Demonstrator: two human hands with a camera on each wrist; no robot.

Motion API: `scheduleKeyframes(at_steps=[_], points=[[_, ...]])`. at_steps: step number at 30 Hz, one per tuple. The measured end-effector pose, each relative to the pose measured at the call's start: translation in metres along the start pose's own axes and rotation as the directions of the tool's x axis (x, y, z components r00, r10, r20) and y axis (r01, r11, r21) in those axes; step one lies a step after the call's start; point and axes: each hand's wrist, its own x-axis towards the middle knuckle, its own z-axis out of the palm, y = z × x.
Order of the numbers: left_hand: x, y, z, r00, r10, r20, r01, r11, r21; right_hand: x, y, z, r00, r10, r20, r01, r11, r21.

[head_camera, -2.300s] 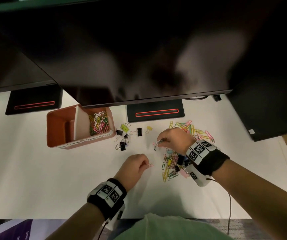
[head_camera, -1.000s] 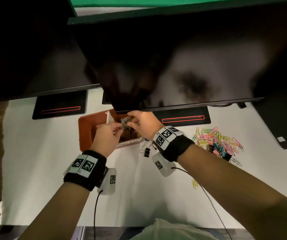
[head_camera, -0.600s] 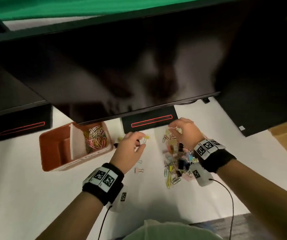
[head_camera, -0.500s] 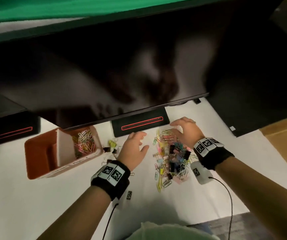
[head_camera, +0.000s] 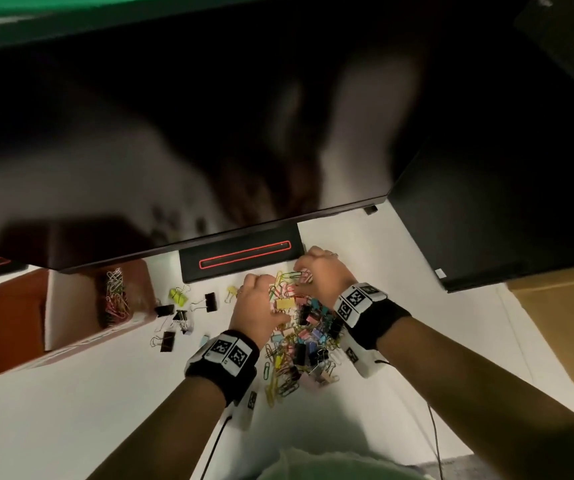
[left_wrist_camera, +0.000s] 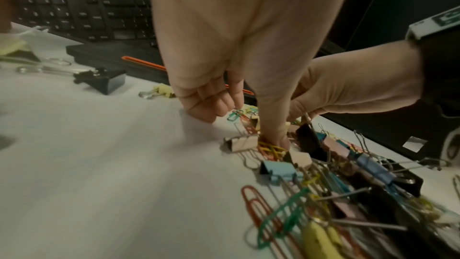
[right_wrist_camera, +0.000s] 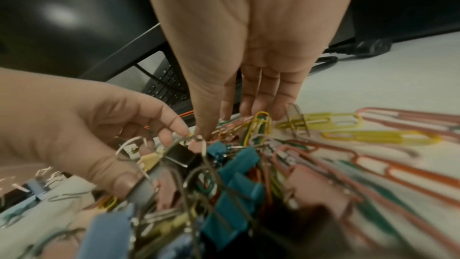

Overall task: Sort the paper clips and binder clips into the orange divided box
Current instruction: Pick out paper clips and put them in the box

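The orange divided box (head_camera: 12, 317) stands at the left, with coloured paper clips (head_camera: 116, 299) in its right compartment. A mixed pile of clips (head_camera: 299, 341) lies in the middle of the white desk. Both hands are down in its far end. My left hand (head_camera: 257, 303) has its fingers (left_wrist_camera: 206, 105) curled, and its thumb (left_wrist_camera: 273, 141) digs into yellow and orange paper clips (left_wrist_camera: 271, 150). My right hand (head_camera: 316, 271) closes its thumb (right_wrist_camera: 201, 125) and fingertips (right_wrist_camera: 259, 105) around a bunch of paper clips (right_wrist_camera: 256, 125). Nothing is lifted off the desk.
Several loose binder clips (head_camera: 174, 317) lie between the box and the pile. A monitor base (head_camera: 244, 258) with a red line sits just behind the hands, under a large dark screen (head_camera: 209, 133). A keyboard (left_wrist_camera: 82, 7) lies beyond. A cardboard box (head_camera: 562, 323) is at the right.
Both hands came back from the orange box to the pile. Half a second ago they hovered spread over it; now they are lowered into it with fingers closing on clips.
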Motion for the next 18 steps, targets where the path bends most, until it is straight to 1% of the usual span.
scheduleKeyframes(at_steps=[4, 7, 10, 14, 18], points=[[-0.006, -0.007, -0.005, 0.997, -0.072, -0.008, 0.071, 0.992, -0.1, 0.0, -0.004, 0.002, 0.999, -0.035, 0.038, 0.036, 0.999, -0.018], [-0.009, -0.016, -0.008, 0.992, -0.126, -0.014, 0.122, 0.976, -0.182, -0.003, -0.008, 0.003, 0.997, -0.01, 0.077, 0.013, 0.999, -0.032], [-0.011, -0.024, -0.011, 0.992, -0.128, -0.007, 0.123, 0.967, -0.222, -0.005, -0.012, 0.006, 0.994, 0.045, 0.104, -0.041, 0.998, -0.046], [-0.013, -0.029, -0.013, 0.996, -0.094, 0.006, 0.092, 0.948, -0.305, -0.005, -0.018, 0.006, 0.987, 0.045, 0.154, -0.029, 0.994, -0.106], [-0.019, -0.032, -0.019, 0.99, -0.142, -0.005, 0.126, 0.895, -0.428, -0.008, -0.017, 0.008, 0.99, 0.022, 0.142, -0.017, 0.999, -0.036]])
